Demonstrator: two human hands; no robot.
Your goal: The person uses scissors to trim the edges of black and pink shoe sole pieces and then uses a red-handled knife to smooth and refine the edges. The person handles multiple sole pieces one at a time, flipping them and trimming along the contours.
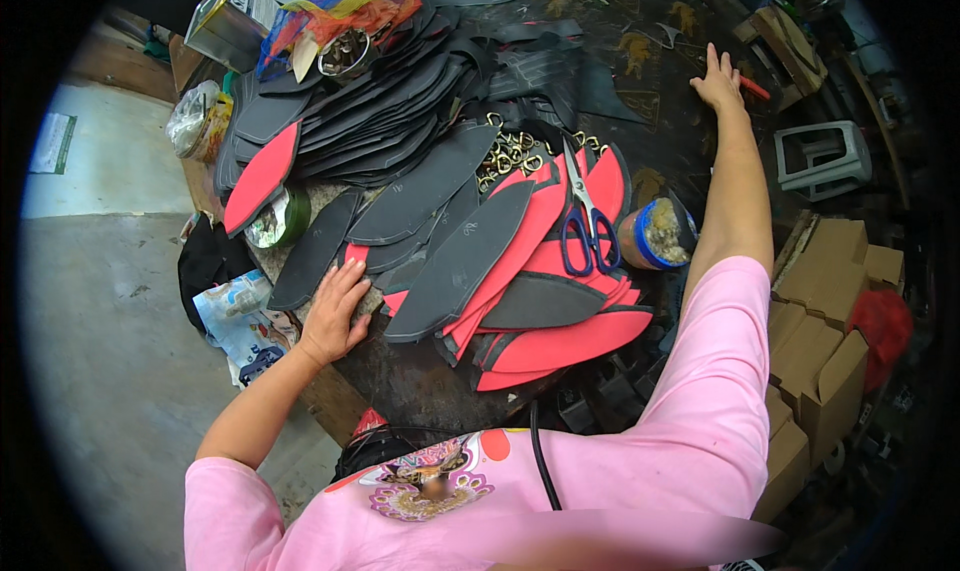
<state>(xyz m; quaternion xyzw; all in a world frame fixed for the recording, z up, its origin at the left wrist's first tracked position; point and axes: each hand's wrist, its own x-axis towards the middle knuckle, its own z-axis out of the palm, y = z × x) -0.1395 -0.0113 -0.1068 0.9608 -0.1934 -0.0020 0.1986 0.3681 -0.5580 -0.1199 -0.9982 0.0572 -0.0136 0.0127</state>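
Fingers spread loosely, left hand (334,317) lies beside a black piece (314,246), right hand (717,87) near a red object (755,89).

Left hand (337,314) spread, right hand (717,89) outstretched

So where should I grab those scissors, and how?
Probably by the blue handle loops, coming from the near side: the scissors lie on top of the leaf-shaped red and black pieces, loops toward the near side, pointed blades facing away.
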